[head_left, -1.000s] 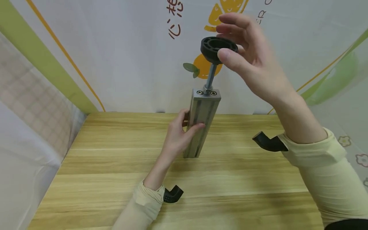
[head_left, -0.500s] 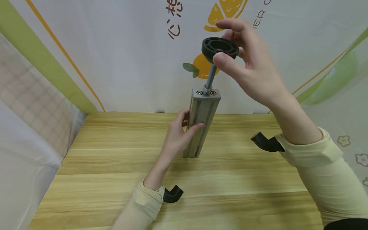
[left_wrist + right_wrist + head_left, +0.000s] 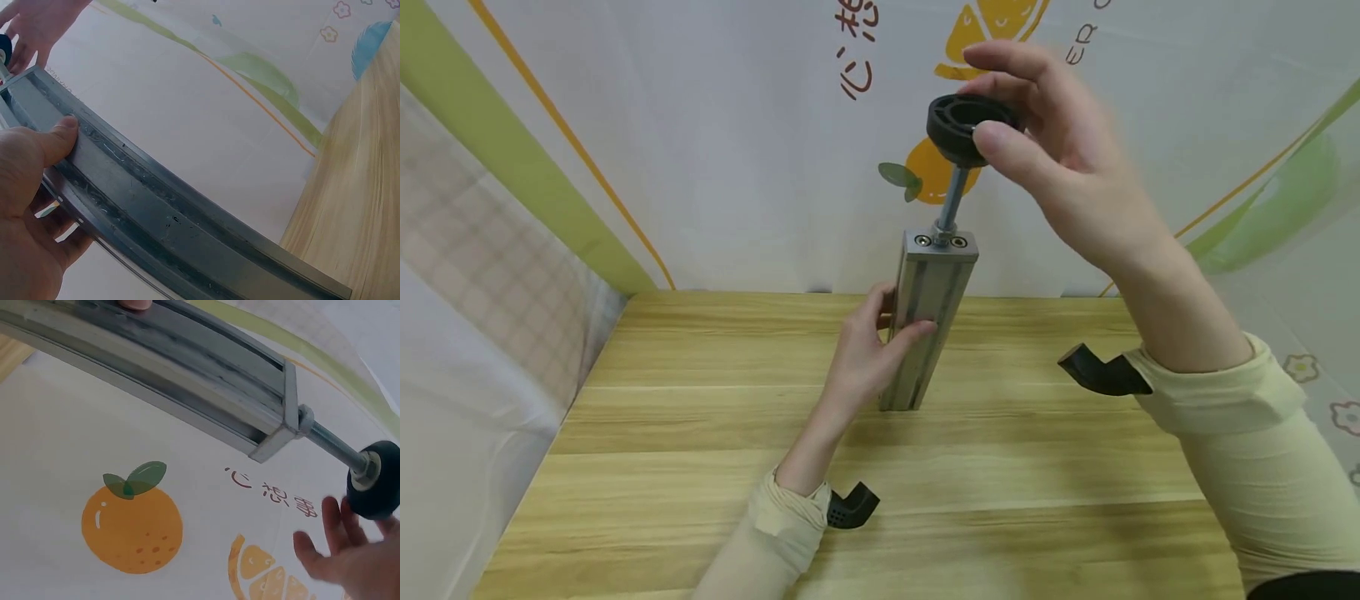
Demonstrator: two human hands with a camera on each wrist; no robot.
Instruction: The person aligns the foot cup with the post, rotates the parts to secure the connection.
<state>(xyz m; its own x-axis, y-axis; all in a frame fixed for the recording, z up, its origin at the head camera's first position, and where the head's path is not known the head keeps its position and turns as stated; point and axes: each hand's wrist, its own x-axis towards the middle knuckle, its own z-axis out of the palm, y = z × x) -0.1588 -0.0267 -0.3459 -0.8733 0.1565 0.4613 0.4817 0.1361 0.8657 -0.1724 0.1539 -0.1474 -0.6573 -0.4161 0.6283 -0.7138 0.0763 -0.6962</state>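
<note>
A silver aluminium profile stands upright on the table, long grooves down its sides. My left hand grips it around mid-height, the thumb across the front face, as the left wrist view also shows. From its end plate, with two screws, rises a threaded rod with a nut at its base. A black round levelling foot tops the rod. My right hand holds the foot's rim between thumb and fingers; the index finger is raised off it. The foot hides some fingertips.
The wooden table ends at a white printed curtain close behind the profile. More curtain hangs at the left and right. A black curved mount sticks out from each sleeve cuff.
My right thumb and fingers shift back and forth along the foot's rim. The thumb reached further left half a second ago. My left hand and the profile stay in place.
</note>
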